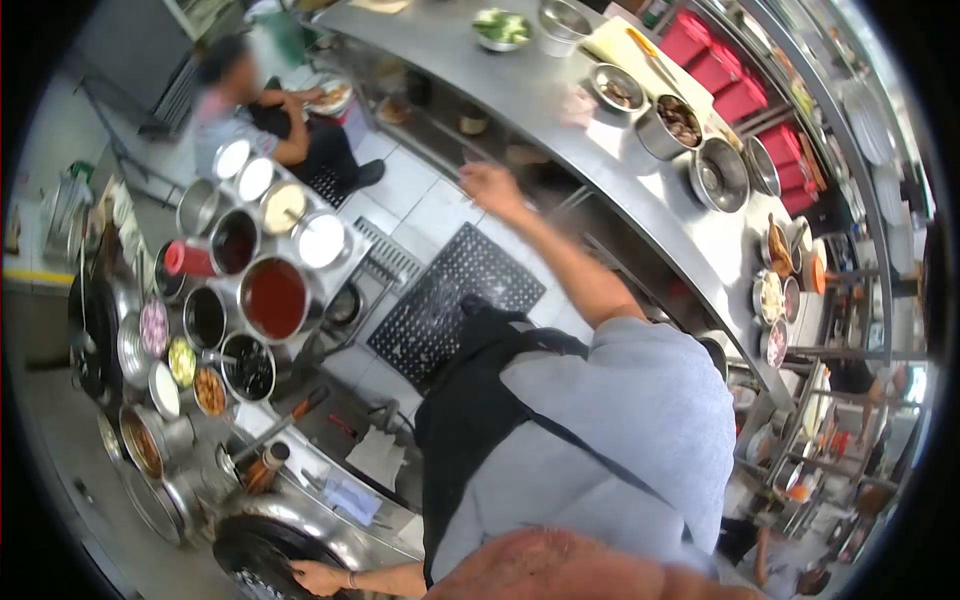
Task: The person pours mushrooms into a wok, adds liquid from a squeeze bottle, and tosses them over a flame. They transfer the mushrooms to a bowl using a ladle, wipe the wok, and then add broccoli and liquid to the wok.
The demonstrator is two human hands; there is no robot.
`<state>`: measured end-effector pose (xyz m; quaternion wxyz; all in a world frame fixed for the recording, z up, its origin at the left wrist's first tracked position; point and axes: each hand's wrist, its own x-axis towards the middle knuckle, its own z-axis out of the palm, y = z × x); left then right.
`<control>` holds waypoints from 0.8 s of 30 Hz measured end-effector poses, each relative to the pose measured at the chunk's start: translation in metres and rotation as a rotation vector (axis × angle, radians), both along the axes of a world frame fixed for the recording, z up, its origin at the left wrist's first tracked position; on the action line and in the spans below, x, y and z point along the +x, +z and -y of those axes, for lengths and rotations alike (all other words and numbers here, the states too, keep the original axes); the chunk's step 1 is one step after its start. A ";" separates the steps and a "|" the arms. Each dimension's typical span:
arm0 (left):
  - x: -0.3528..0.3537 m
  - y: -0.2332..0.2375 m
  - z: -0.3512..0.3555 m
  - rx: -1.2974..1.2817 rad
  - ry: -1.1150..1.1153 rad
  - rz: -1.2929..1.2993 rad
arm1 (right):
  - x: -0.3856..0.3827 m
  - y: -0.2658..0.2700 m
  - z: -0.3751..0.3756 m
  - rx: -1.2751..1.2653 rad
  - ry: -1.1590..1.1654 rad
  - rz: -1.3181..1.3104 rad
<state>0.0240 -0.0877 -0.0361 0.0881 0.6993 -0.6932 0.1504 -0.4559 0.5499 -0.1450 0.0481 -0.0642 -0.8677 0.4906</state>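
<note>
My left hand [318, 577] is at the bottom left, fingers curled together at the edge of a dark wok [262, 540]. What they grip is hidden. Pale bits show low in the wok. Out to my right, my right hand [490, 186] is raised over the floor beside the steel counter [440, 55]. It is a little blurred, its fingers loosely apart, and nothing shows in it. A long-handled utensil [272, 432] rests near the stove, above the wok. Close by stands a bundle-shaped brown object [265, 467].
Ahead are a pot of red sauce [275, 298], a pot of dark contents [248, 366] and several ingredient bowls. A seated person [250, 120] holds a plate of food. Steel bowls [719, 174] line the counter. A perforated black mat [455, 300] covers part of the tiles.
</note>
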 end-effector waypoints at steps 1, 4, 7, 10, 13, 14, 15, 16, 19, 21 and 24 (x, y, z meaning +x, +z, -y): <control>0.009 -0.017 0.008 -0.365 -0.352 -0.120 | 0.002 0.007 -0.058 -0.327 -0.218 0.027; 0.023 -0.029 0.019 -0.271 -0.320 -0.120 | 0.014 -0.028 -0.261 -0.717 -0.482 -0.165; 0.010 -0.031 -0.001 -0.215 -0.343 -0.176 | 0.029 -0.008 -0.381 -1.014 -1.104 -0.325; -0.002 -0.031 -0.014 -0.188 -0.372 -0.213 | 0.035 0.041 -0.416 -1.032 -1.477 -0.378; -0.008 -0.028 -0.023 -0.159 -0.379 -0.243 | 0.037 0.020 -0.456 -0.983 -1.468 -0.355; -0.008 -0.028 -0.025 -0.154 -0.375 -0.253 | 0.034 0.019 -0.459 -0.940 -1.431 -0.360; -0.006 -0.027 -0.026 -0.150 -0.372 -0.263 | 0.040 0.018 -0.460 -0.889 -1.310 -0.327; -0.004 -0.027 -0.027 -0.139 -0.368 -0.270 | 0.043 0.015 -0.459 -0.912 -1.249 -0.347; 0.001 -0.027 -0.027 -0.118 -0.361 -0.292 | 0.052 0.010 -0.458 -0.923 -1.150 -0.351; 0.009 -0.030 -0.023 -0.099 -0.356 -0.311 | 0.069 0.011 -0.452 -0.850 -1.085 -0.320; 0.025 -0.029 -0.009 -0.071 -0.378 -0.358 | 0.100 0.028 -0.421 -0.720 -0.971 -0.264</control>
